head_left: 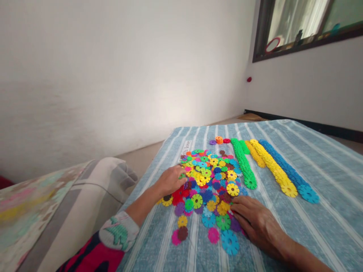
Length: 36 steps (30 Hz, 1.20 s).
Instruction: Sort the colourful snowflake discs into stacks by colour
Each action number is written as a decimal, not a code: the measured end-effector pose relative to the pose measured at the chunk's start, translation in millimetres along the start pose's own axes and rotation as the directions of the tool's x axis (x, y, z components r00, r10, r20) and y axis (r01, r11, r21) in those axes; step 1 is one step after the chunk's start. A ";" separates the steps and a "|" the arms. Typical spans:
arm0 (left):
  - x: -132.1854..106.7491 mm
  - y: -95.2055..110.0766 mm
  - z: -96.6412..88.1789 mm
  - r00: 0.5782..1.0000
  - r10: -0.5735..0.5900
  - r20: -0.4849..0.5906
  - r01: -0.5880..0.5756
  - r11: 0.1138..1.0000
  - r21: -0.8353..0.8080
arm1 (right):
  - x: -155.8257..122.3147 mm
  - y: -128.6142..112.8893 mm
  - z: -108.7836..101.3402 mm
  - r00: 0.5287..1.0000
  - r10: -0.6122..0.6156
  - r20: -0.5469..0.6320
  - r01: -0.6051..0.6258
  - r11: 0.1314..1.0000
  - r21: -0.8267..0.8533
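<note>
two forearms (143, 204) angled inward, left hand (171, 180) and right hand (256, 221) palm-down at disc heap (208, 195), cannot tell either grip's closure

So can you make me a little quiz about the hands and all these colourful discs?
1. True or false: the left hand and right hand are on opposite sides of the mixed pile of slotted discs.
2. Which long row lies farthest right? A) green row; B) yellow row; C) blue row.
3. Fill in: the discs lie on a bluish cloth with pale ____.

Key: 1. True. 2. C. 3. Stripes.
</note>
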<state>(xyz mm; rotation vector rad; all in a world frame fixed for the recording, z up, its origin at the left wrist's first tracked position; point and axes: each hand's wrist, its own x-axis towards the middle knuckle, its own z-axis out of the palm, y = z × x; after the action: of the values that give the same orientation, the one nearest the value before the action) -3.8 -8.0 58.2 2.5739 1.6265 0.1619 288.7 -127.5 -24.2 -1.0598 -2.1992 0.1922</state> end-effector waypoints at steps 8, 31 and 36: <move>-40.8 9.3 21.7 0.996 0.039 -0.081 -0.049 0.992 -0.113 | 5.3 -3.0 -3.3 1.000 0.015 0.016 -0.015 1.000 0.000; -40.0 65.6 50.4 0.935 0.295 -0.195 -0.305 0.952 -0.020 | 0.6 0.9 3.8 1.000 0.008 0.016 -0.009 1.000 0.022; -40.7 52.6 51.2 0.923 0.300 -0.241 -0.323 0.945 -0.059 | -1.3 2.4 5.0 1.000 0.010 0.014 -0.010 1.000 0.017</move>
<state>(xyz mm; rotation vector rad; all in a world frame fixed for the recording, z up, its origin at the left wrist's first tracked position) 32.9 -68.4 13.0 2.8048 1.2137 0.5676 287.6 -126.2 -29.6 -1.0637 -2.2014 0.2231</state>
